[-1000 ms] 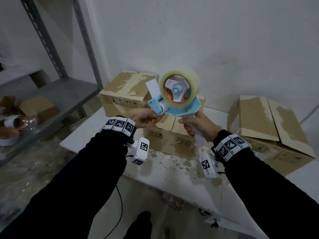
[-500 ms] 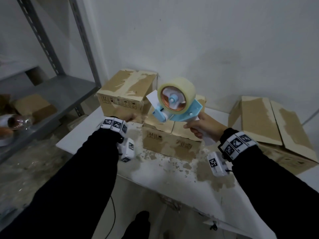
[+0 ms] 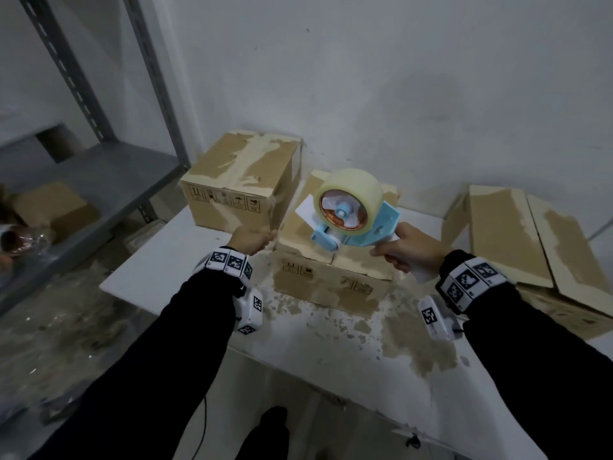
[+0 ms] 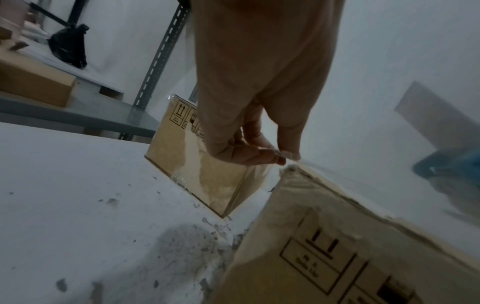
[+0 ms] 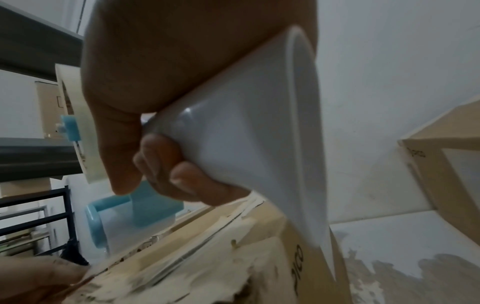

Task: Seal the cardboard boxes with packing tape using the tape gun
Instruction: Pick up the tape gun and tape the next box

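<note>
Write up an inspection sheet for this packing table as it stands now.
Surface: white table, scarred with torn brown patches.
Job's things: tape gun over the middle box; left box closed; right box, flaps not flat.
Clutter: nothing seen on the table.
Grippers: right hand grips the gun's handle; left hand pinches at the middle box's corner, apparently clear tape.
Cables: thin cable below the table.
Surroundings: metal shelving, white wall.

Both arms in black sleeves reached forward from near, each wrist wearing a marker band. Right hand [image 3: 403,248] was curled tight round a handle, thumb [image 5: 114,144] pointing down along it. Left hand [image 3: 250,240] sat lower left, fingers [image 4: 259,156] bent together in a pinch, contents unclear.
</note>
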